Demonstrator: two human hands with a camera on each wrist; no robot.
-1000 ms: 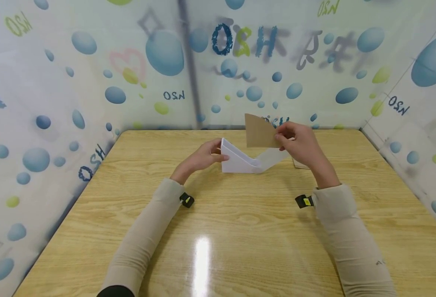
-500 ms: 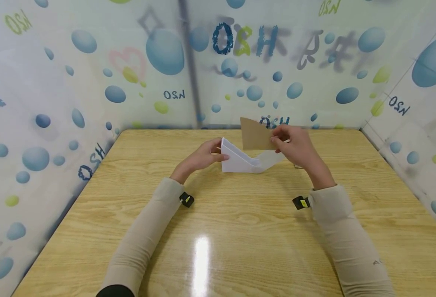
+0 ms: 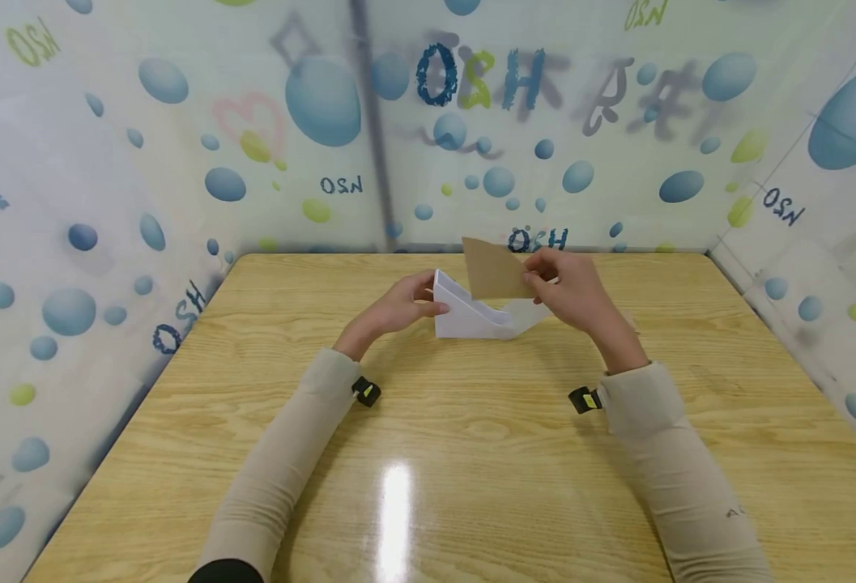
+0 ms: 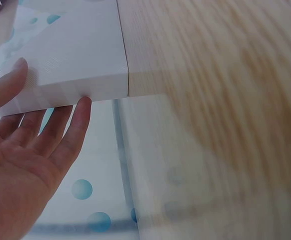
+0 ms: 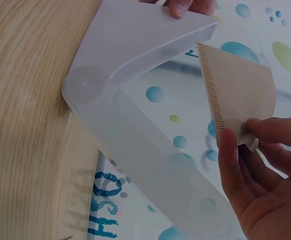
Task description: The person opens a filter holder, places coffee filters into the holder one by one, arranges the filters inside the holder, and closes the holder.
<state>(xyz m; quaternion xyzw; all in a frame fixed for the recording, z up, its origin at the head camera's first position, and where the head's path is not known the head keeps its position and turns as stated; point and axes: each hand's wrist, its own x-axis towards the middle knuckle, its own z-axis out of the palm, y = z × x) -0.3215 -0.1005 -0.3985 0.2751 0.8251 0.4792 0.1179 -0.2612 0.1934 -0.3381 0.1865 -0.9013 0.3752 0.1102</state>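
Observation:
A white plastic filter case [image 3: 464,320] stands near the far side of the table, its clear hinged lid [image 5: 150,160] swung out to the right. My left hand [image 3: 398,306] grips the case's left end, thumb on the near face and fingers behind, as the left wrist view also shows. Between thumb and fingers my right hand [image 3: 572,290] pinches a brown paper coffee filter [image 3: 496,271] with a crimped edge. The filter hangs above the case's open top, tilted, overlapping its far wall in the head view. Whether they touch, I cannot tell.
The wooden table [image 3: 435,437] carries a bright glare streak near its front. A patterned wall [image 3: 464,178] with blue and green drops rises right behind the far edge. Brown paper lies mostly hidden behind my right wrist.
My right hand has moved left and slightly down with the coffee filter, bringing it over the case. My left hand and the case have stayed in place.

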